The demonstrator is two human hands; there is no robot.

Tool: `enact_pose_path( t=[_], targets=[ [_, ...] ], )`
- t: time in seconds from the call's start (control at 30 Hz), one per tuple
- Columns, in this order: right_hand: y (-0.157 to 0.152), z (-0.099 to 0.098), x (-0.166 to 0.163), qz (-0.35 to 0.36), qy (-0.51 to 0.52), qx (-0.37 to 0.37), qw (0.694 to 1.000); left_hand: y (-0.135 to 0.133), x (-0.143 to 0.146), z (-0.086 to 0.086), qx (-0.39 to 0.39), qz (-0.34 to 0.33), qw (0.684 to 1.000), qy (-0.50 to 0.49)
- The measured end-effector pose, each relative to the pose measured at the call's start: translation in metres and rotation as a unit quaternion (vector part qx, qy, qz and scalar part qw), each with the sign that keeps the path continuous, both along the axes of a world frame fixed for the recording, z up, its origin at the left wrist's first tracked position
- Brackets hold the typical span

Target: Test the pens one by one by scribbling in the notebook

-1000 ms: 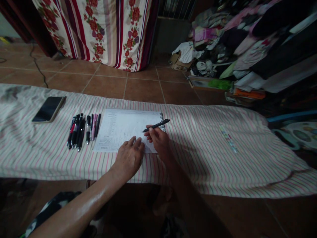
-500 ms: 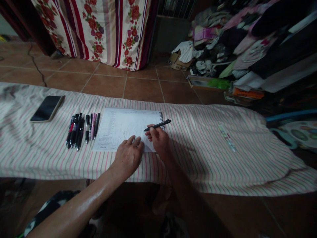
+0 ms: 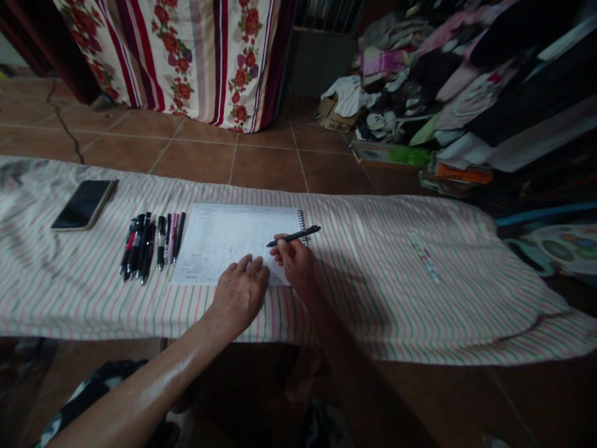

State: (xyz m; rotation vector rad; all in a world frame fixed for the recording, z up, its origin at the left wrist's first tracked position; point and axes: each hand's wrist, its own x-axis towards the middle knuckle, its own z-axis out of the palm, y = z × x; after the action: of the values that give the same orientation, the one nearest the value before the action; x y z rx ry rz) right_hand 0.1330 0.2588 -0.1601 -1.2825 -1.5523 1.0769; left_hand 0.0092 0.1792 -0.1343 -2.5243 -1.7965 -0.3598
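Observation:
A spiral notebook [image 3: 233,239] lies open on a striped cloth-covered table [image 3: 373,280]. My left hand [image 3: 240,292] rests flat on the notebook's near edge, fingers stretched out. My right hand [image 3: 293,261] is closed on a black pen [image 3: 295,236], its tip over the right part of the page. A row of several pens [image 3: 150,246] lies just left of the notebook. A dark phone [image 3: 84,204] lies further left on the cloth.
A thin coloured strip [image 3: 424,256] lies on the cloth to the right. Beyond the table are a tiled floor, a floral curtain [image 3: 196,56] and a heap of clothes and boxes [image 3: 420,93] at the back right.
Both hands hold nearly the same pose; the view has drifted slightly, and the pen tip has shifted a little over the page.

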Motion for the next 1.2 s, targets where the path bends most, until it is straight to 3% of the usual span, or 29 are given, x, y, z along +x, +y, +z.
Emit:
enact_pose_path(
  t=[0.6, 0.93, 1.2],
  targets=[
    [0.0023, -0.0044, -0.0026, 0.005, -0.004, 0.017, 1.0, 0.0001, -0.0012, -0.0025, 0.003, 0.0, 1.0, -0.017],
    [0.0009, -0.0032, -0.0018, 0.001, -0.065, 0.036, 0.997, 0.0, -0.0005, -0.003, -0.003, 0.002, 1.0, 0.015],
    [0.0023, -0.005, -0.0002, -0.007, -0.015, 0.043, 0.999, -0.0001, -0.0006, -0.0031, -0.002, 0.0, 1.0, 0.002]
  ],
)
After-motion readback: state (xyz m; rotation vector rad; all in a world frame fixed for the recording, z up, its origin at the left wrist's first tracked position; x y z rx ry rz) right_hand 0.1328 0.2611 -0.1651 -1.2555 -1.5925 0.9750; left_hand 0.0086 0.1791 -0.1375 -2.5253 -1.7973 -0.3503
